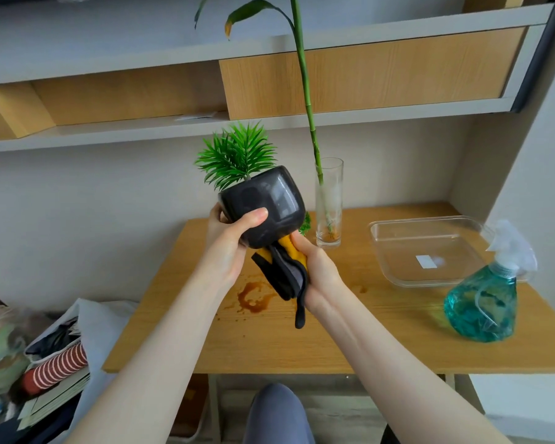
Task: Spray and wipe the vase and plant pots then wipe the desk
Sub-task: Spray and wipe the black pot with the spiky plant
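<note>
My left hand grips a glossy black plant pot with a spiky green plant, held tilted in the air above the wooden desk. My right hand holds a folded yellow, grey and black cloth pressed against the pot's underside. A tall glass vase with a long green stalk stands on the desk behind the pot. Partly hidden behind the pot, a bit of a second green plant shows. A brown spill stain marks the desk below my hands.
A teal spray bottle stands at the desk's right front. A clear plastic tray lies behind it. Shelves hang above the desk. Bags and clutter sit on the floor to the left. My knee shows below the desk edge.
</note>
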